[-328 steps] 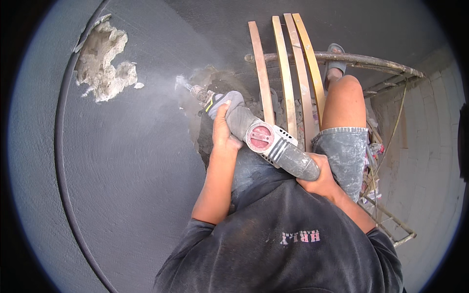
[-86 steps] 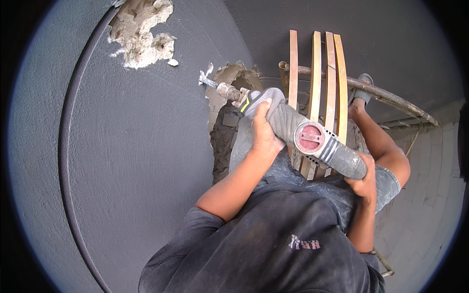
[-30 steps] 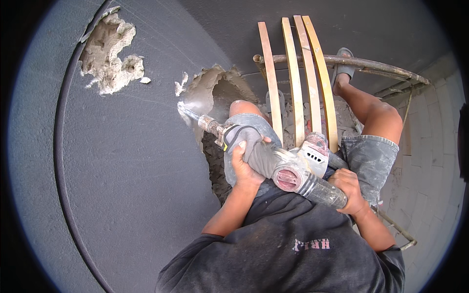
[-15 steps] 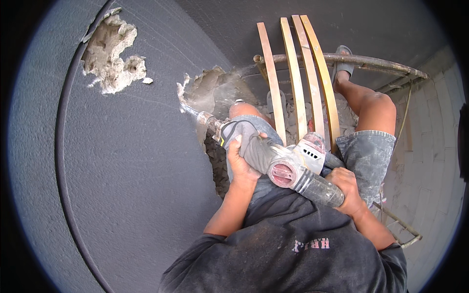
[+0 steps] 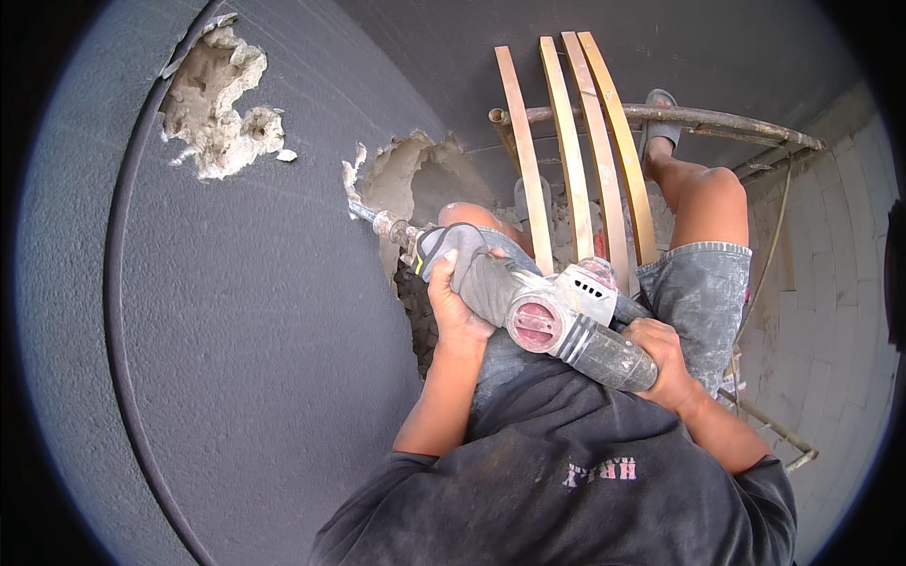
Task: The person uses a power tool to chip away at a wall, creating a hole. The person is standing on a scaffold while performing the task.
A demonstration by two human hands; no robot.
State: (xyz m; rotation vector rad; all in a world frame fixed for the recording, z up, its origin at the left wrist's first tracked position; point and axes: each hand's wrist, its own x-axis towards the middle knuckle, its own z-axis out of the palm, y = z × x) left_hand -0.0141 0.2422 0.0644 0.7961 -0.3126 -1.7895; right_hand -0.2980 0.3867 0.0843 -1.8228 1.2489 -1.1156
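A dusty demolition hammer [image 5: 578, 304] lies slantwise across my lap. My left hand [image 5: 457, 304] is wrapped round its front barrel, which a grey cloth [image 5: 489, 288] covers. At the rear, my right hand [image 5: 663, 357] is closed on the handle, its fingers partly hidden by the black motor housing. The chisel bit [image 5: 360, 211] points up and left, its tip at the edge of a broken hole [image 5: 389, 179] in the dark grey wall [image 5: 255, 330]. Rough pale masonry shows inside that hole.
Another chipped patch [image 5: 219, 104] is at the upper left, near a black hose or cable [image 5: 115, 283] along the wall. Several wooden strips [image 5: 568, 151] stand between my legs, crossing a scaffold pole [image 5: 717, 115]. Rubble [image 5: 559, 222] lies below.
The hammer's body and both hands have shifted slightly left. The bit's tip stays near the hole's edge, and the dust in the hole has thinned. My right knee has moved a little left.
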